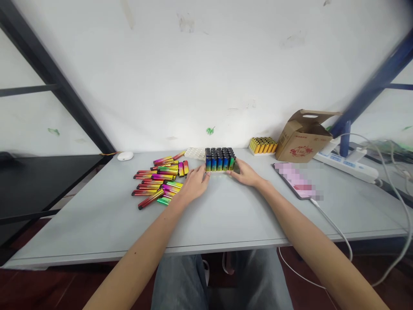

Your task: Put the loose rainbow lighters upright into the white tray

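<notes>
Several blue-to-yellow shiny tubes with black tops [220, 160] stand upright in rows in a white tray [219, 173] near the wall. My left hand [195, 182] is at the tray's front left corner, its thumb against the edge. At the front right corner my right hand [244, 172] holds the other side, thumb in front and fingers partly hidden along the side. Loose shiny tubes [158, 177] in red, yellow, purple and green lie in a pile to the left of my left hand. Behind them a white holed tray [195, 153] lies flat, partly covered by the filled one.
Yellow tubes [263, 145] stand in another tray by the wall, beside an open cardboard box [303, 140]. A phone [295, 180] with a white cable lies at right, near a power strip [348, 167]. A white round-edged case [125, 156] sits at far left.
</notes>
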Demonstrator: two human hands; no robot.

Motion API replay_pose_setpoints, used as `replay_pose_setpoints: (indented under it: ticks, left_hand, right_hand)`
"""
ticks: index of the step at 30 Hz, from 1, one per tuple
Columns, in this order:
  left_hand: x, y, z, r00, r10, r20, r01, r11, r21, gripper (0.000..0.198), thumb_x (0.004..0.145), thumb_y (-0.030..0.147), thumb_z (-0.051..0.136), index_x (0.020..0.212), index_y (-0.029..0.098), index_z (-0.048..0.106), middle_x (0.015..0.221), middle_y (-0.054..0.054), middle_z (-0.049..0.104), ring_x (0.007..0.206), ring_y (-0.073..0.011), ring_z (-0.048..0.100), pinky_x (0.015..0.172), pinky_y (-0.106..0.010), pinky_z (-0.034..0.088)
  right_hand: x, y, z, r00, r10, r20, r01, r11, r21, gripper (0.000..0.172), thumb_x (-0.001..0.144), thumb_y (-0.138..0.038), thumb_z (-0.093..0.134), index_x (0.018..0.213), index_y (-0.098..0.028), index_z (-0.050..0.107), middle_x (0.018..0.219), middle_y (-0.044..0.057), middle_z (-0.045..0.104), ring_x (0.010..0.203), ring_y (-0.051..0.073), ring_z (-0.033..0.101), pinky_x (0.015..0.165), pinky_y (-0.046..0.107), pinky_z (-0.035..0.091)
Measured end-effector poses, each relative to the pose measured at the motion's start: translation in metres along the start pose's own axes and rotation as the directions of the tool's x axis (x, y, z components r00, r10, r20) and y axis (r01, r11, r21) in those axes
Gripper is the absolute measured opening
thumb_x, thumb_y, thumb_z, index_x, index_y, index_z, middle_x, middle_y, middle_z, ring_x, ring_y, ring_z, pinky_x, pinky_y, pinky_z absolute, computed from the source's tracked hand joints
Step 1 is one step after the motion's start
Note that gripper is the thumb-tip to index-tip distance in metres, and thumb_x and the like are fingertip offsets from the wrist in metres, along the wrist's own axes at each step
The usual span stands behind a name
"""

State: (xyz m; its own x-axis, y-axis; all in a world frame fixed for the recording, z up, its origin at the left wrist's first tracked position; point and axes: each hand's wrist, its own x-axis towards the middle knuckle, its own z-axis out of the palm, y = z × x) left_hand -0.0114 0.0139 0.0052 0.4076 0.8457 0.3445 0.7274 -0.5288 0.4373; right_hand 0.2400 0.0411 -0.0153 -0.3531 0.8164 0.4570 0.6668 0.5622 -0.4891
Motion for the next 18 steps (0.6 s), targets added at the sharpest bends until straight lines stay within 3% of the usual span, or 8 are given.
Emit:
replay_pose_setpoints:
  ticks: [8,14,18]
  left_hand:
    - [0.0,0.005,-0.004,0.997,-0.047,0.058,0.052,0.993,-0.103,0.036,0.096,0.034,0.036,0.128,0.021,0.05,0.107,-0.008,0.07,0.106,-0.0271,0.064,0.092,-0.038,0.047]
    - [0.004,0.013,0.002,0.993,-0.021,0.113,0.022,1.0,-0.002,0.045,0.096,0.033,0.035,0.139,0.022,0.039,0.124,-0.009,0.065,0.116,-0.027,0.059,0.104,-0.043,0.037]
    - [0.006,0.019,0.003,0.989,-0.052,0.141,0.04,0.996,0.085,0.052,0.093,0.035,0.041,0.142,0.019,0.034,0.125,-0.012,0.064,0.113,-0.0299,0.06,0.105,-0.045,0.034]
  right_hand:
    - [-0.004,-0.008,0.002,0.995,0.101,0.021,-0.1,0.994,-0.051,0.032,0.089,-0.033,0.049,0.116,-0.016,0.05,0.115,0.013,0.064,0.103,0.029,0.06,0.091,0.042,0.048]
    - [-0.009,-0.016,-0.002,0.973,0.231,0.002,-0.23,0.969,-0.09,0.026,0.089,-0.026,0.044,0.113,-0.017,0.048,0.112,0.014,0.063,0.104,0.028,0.059,0.091,0.041,0.047]
    - [-0.01,-0.015,-0.007,0.966,0.259,0.017,-0.257,0.963,-0.078,0.029,0.088,-0.028,0.046,0.115,-0.017,0.048,0.115,0.013,0.063,0.105,0.027,0.058,0.093,0.041,0.046]
